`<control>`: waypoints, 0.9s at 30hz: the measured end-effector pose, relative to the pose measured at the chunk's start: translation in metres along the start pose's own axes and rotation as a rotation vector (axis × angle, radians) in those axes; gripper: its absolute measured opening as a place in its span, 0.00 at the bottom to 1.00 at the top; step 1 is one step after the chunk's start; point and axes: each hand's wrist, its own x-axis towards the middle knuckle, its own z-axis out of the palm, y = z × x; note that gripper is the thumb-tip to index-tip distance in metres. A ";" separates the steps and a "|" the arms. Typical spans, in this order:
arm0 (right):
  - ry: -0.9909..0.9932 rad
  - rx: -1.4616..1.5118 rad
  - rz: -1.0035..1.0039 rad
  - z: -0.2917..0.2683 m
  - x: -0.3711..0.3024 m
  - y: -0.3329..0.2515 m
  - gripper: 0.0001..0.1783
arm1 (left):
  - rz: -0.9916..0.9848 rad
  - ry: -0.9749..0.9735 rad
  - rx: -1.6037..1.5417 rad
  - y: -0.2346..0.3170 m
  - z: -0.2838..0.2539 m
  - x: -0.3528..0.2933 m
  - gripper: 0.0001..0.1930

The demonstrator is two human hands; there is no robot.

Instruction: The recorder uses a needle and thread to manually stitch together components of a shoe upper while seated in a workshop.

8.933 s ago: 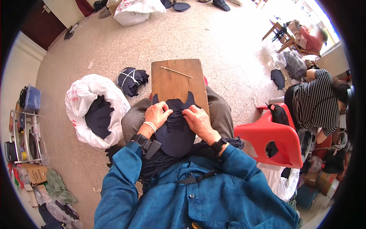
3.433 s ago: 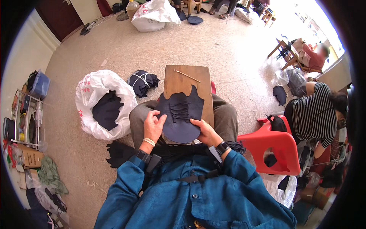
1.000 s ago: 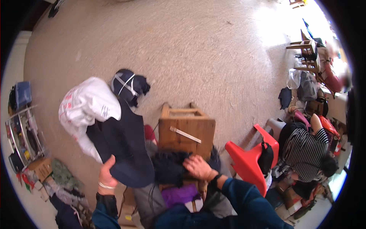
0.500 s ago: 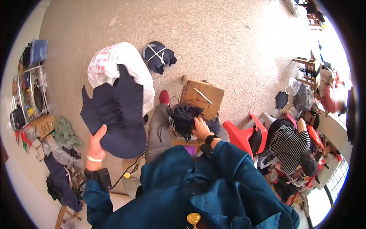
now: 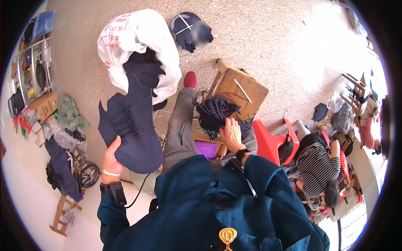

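The dark panel [image 5: 138, 144] has swung out left of the stool [image 5: 251, 92] — left hand [image 5: 112, 161] pinching its lower-left edge, long axis pointing away toward the white bag [image 5: 144, 29] — while the right hand [image 5: 231, 134], fingers extended, lies against black cords [image 5: 214, 111].

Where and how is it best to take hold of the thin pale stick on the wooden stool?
I would pinch the thin pale stick at its middle, across its narrow width, from above and from the right with the right hand: it lies flat and slanting on the wooden stool, and dark cords bunch on its left.
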 end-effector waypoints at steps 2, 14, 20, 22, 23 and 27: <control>-0.193 0.221 -0.132 -0.012 -0.022 0.018 0.21 | -0.030 0.033 -0.007 -0.015 -0.018 -0.012 0.21; -0.287 0.024 -0.070 -0.106 -0.134 0.244 0.07 | 0.158 -0.046 -0.299 -0.036 -0.143 -0.058 0.19; -0.335 -0.045 0.176 -0.107 -0.294 0.331 0.08 | 0.183 0.170 -0.384 -0.114 -0.194 -0.002 0.19; -0.377 -0.052 0.236 -0.121 -0.324 0.341 0.08 | 0.159 0.129 -0.426 -0.144 -0.215 0.003 0.20; -0.388 -0.058 0.267 -0.134 -0.331 0.344 0.08 | 0.152 0.038 -0.438 -0.158 -0.230 -0.004 0.21; -0.353 -0.065 0.251 -0.171 -0.310 0.346 0.07 | 0.178 0.314 -0.453 -0.194 -0.287 -0.048 0.22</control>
